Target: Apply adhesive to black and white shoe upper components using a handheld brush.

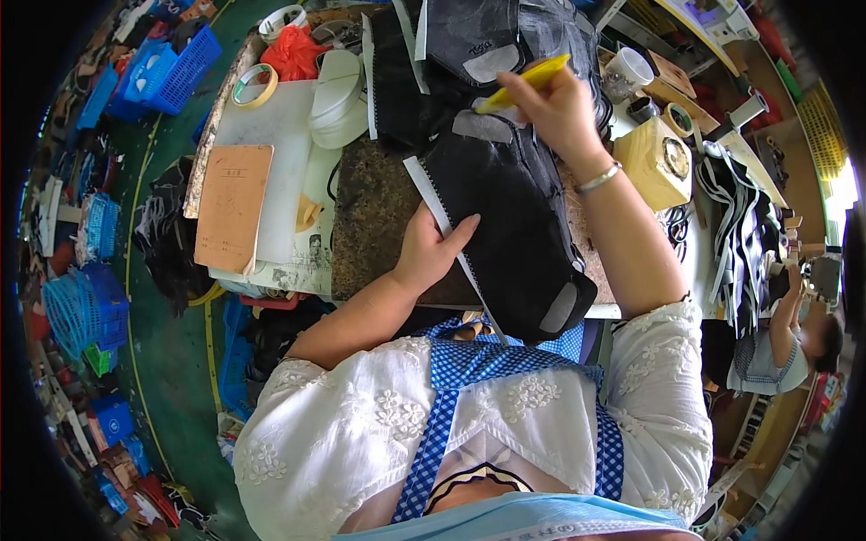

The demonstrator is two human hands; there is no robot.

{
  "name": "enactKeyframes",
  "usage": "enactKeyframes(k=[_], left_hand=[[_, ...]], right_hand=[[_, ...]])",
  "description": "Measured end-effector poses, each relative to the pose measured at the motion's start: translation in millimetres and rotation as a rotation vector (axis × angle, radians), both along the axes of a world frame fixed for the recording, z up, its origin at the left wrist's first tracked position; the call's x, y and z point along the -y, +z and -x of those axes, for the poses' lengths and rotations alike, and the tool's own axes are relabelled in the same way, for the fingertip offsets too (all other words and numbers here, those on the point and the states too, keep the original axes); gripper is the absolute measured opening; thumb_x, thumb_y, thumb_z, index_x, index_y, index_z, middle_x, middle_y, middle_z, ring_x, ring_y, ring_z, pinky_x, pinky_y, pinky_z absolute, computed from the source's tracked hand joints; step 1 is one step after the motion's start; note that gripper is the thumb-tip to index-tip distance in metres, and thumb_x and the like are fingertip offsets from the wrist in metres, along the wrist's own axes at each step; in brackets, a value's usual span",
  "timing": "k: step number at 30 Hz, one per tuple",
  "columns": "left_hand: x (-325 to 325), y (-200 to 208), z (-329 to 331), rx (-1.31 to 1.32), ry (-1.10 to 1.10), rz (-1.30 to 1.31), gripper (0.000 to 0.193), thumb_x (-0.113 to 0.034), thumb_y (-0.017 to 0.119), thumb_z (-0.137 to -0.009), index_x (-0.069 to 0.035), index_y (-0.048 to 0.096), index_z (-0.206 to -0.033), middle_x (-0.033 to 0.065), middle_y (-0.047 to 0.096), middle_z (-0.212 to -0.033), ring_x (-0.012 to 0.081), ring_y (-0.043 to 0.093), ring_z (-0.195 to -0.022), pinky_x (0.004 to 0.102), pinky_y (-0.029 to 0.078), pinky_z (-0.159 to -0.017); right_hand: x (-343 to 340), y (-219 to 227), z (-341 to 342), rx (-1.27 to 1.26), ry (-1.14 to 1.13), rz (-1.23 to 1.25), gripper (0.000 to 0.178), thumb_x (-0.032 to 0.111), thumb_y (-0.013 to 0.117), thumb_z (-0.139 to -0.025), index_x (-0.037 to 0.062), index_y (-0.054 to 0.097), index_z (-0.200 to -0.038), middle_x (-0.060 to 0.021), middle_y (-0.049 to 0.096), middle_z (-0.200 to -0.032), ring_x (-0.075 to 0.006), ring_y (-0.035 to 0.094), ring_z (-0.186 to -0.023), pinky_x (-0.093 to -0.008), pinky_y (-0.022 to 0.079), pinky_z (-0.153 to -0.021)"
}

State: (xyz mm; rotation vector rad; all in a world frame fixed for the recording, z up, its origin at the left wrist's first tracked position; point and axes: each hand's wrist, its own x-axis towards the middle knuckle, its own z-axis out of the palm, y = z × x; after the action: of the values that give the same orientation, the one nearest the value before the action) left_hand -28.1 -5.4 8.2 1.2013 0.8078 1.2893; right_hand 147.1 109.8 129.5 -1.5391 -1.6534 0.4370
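Note:
A black shoe-upper piece (505, 216) lies across the front of the table, with a white toothed strip along its left edge and pale grey patches at both ends. My left hand (431, 248) grips that strip edge, the thumb on top and the other fingers partly hidden. My right hand (555, 108) is closed round a slim yellow tool (532, 79), perhaps a brush. Its pale tip is at the grey patch (483, 126) on the far end. Further back lie more black upper pieces (465, 36), similar in their patches and strips.
Left on the table are a brown notebook (233, 207), a tape roll (255, 86), pale insole-shaped pieces (338, 104) and a red plastic bag (293, 52). A yellowish container (651, 162) and a white cup (629, 72) stand right. Another person (778, 347) sits far right; blue baskets (180, 77) line the left.

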Motion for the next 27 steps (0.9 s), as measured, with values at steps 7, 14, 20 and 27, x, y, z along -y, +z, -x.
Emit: enactKeyframes(k=[7,14,20,27], left_hand=[[-1.0,-0.3,2.2,-0.094,-0.007,-0.038,0.043,-0.008,0.065,-0.086,0.004,0.049,-0.124,0.0132,0.060,-0.119,0.0200,0.057,-0.109,0.0311,0.044,-0.092],[-2.4,-1.2,1.7,-0.041,-0.027,0.002,0.041,-0.007,0.064,-0.087,0.004,0.049,-0.124,0.0128,0.059,-0.120,0.0196,0.057,-0.109,0.0313,0.044,-0.093],[-2.8,0.8,-0.7,-0.052,-0.012,-0.039,0.039,-0.009,0.063,-0.088,0.003,0.050,-0.123,0.0118,0.059,-0.118,0.0191,0.057,-0.107,0.0305,0.044,-0.091],[-2.5,5.2,-0.5,-0.041,0.002,-0.055,0.036,-0.011,0.061,-0.091,0.004,0.051,-0.122,0.0106,0.060,-0.116,0.0174,0.057,-0.105,0.0297,0.043,-0.092]], right_hand=[[-11.6,5.7,13.6,-0.158,0.311,0.223,0.042,0.037,0.074,-0.080,-0.0027,0.061,-0.082,-0.0084,0.066,-0.068,-0.0105,0.064,-0.056,-0.0240,0.052,-0.054],[2.7,8.0,-32.2,0.073,0.188,0.370,0.032,0.030,0.072,-0.084,0.0000,0.062,-0.085,-0.0040,0.065,-0.068,-0.0074,0.059,-0.050,-0.0206,0.048,-0.047],[45.8,26.1,-75.2,0.007,0.494,0.788,0.024,0.020,0.071,-0.084,0.0033,0.055,-0.081,-0.0010,0.058,-0.059,-0.0050,0.053,-0.045,-0.0171,0.041,-0.041],[28.3,1.3,-21.4,-0.223,0.543,0.338,0.023,0.019,0.068,-0.087,0.0008,0.055,-0.093,-0.0047,0.065,-0.079,-0.0063,0.060,-0.062,-0.0204,0.049,-0.056]])
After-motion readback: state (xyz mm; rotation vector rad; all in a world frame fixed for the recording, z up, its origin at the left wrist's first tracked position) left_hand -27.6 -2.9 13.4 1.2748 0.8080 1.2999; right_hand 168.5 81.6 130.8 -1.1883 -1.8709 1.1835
